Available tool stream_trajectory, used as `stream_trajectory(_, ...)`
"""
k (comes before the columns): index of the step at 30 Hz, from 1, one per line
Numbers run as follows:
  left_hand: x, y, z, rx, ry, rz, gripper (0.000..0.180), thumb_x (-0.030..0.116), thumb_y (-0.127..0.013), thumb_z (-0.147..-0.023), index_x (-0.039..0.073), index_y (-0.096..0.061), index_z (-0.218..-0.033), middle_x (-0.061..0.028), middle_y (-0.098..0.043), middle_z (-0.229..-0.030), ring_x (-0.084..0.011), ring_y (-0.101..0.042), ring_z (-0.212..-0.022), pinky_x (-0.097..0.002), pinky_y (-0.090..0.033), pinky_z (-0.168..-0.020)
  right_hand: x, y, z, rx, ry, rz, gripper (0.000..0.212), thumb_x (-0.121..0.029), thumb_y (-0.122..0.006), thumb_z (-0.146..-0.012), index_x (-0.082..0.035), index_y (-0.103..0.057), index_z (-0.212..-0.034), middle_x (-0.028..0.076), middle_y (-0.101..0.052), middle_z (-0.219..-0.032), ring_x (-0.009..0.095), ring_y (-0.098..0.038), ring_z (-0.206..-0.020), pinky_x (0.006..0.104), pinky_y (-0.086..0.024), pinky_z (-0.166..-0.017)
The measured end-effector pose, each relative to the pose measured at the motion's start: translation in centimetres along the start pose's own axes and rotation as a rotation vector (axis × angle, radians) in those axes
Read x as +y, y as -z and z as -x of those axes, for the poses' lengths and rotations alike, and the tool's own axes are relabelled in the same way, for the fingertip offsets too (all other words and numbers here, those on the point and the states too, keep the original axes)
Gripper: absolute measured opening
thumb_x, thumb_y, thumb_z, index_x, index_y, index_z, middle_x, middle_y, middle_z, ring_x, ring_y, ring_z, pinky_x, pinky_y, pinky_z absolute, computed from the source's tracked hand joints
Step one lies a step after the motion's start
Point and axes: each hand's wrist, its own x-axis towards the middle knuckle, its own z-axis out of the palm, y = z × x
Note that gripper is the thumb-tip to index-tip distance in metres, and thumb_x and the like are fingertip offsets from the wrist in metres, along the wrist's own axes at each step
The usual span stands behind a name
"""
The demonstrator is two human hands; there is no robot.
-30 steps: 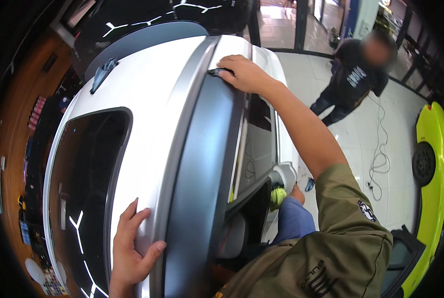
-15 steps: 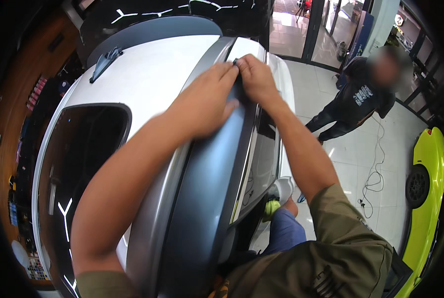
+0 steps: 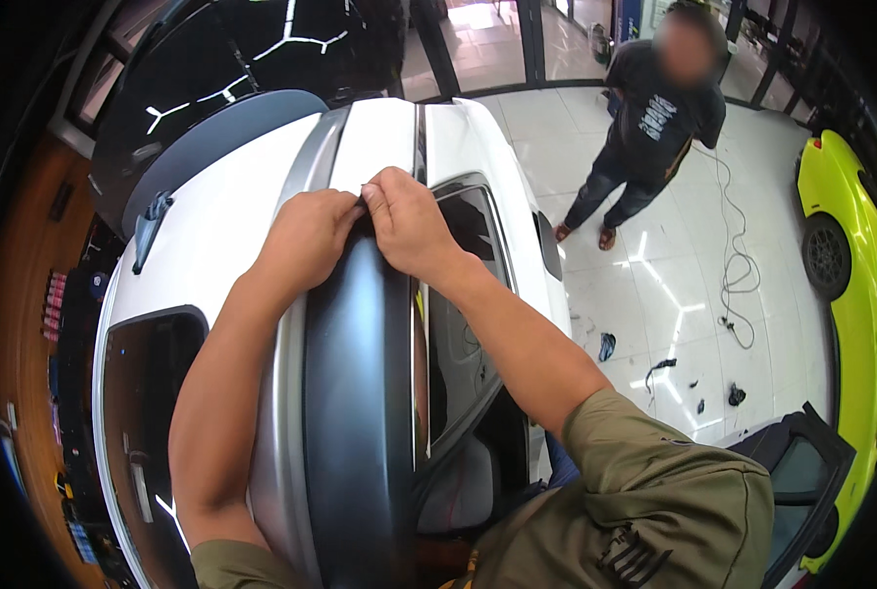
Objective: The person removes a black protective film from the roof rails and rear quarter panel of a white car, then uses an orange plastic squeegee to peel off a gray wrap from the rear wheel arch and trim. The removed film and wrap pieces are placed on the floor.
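Blue-grey film [image 3: 348, 393] lies along the near right of the white car [image 3: 232, 196]; left hand [image 3: 306, 236] and right hand [image 3: 409, 221] narrowly pinch its far end; white panel [image 3: 374, 142] beyond appears uncovered.

The room is brightly and evenly lit, cool white in tone. Glare draws sharp zigzag lines across the pale tiled floor [image 3: 595, 285], and branching white strips reflect in the glossy black panel [image 3: 252, 74] at upper left. The white car roof [image 3: 237, 221] is close to washed out, while a soft pale sheen runs down the blue-grey strip [image 3: 355, 383]. More light shows through the glass doors [image 3: 484, 44]. The brown wood [image 3: 28, 265] at far left sits dimmer. Fisheye distortion bends edges, corners fall to black, and the standing person's head [image 3: 690, 44] is blurred out.
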Motion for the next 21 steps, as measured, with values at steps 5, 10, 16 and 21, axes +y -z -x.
stream_trajectory(5,0.5,-0.8,0.8,0.101,0.024,0.067,0.014,0.008,-0.056,-0.089,-0.003,-0.064,-0.094,-0.0208,-0.063,-0.085,-0.0388,-0.06,-0.076,-0.0431,-0.047,-0.071,1.2,3.5,0.6,-0.231,0.135,-0.095,0.026,-0.004,-0.051,-0.087,0.003,-0.059,-0.111,0.021,-0.061,-0.104,0.037,-0.057,-0.101,0.0389,-0.047,-0.088)
stream_trajectory(10,2.1,0.0,0.1,0.14,0.157,0.121,0.016,0.007,-0.056,-0.09,-0.004,-0.065,-0.098,-0.0176,-0.061,-0.073,-0.0283,-0.057,-0.063,-0.0352,-0.044,-0.062,7.3,4.4,-0.9,-0.052,0.07,0.157,0.035,0.0,-0.055,-0.085,-0.002,-0.059,-0.12,0.015,-0.06,-0.12,0.029,-0.057,-0.111,0.0361,-0.047,-0.094)
stream_trajectory(16,3.0,-0.4,-0.3,0.154,0.256,0.108,0.016,0.007,-0.056,-0.091,-0.006,-0.064,-0.097,-0.0161,-0.061,-0.071,-0.0241,-0.056,-0.061,-0.0327,-0.043,-0.06,10.2,4.6,-2.8,-0.275,0.291,0.074,0.016,-0.005,-0.059,-0.084,-0.002,-0.062,-0.099,0.014,-0.061,-0.097,0.032,-0.058,-0.093,0.0393,-0.048,-0.084)
stream_trajectory(21,2.8,-0.4,0.1,0.086,0.216,0.066,0.015,0.0,-0.057,-0.086,-0.004,-0.064,-0.099,-0.0188,-0.065,-0.083,-0.0301,-0.064,-0.076,-0.0335,-0.048,-0.07,10.3,5.0,-3.5,-0.345,0.33,0.028,0.009,-0.005,-0.057,-0.084,-0.001,-0.057,-0.091,0.014,-0.054,-0.087,0.033,-0.053,-0.087,0.0403,-0.045,-0.078)
